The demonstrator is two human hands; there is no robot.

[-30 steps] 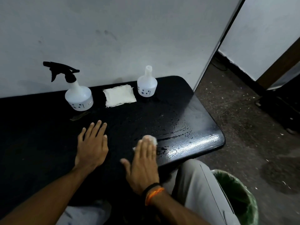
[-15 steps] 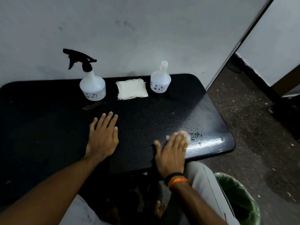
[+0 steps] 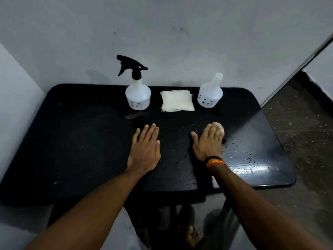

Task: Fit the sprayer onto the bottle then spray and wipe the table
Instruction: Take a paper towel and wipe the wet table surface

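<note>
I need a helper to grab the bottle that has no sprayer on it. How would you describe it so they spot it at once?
Look along the far edge of the black table, by the wall. Two white bottles flank a folded white cloth; take the right-hand bottle. Its neck ends in a bare open spout, while the left bottle carries a black trigger sprayer.

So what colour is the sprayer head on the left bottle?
Black, clearest in the head view: sprayer head.

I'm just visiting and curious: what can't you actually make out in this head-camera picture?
- White wiping cloth: mostly hidden under the right hand; head view.
- Small dark markings on the white plastic spray bottle and the open-necked white bottle: too small to read.
- Liquid levels: unclear through the cloudy plastic.
- Black table, near edge: hidden by forearms.
</note>
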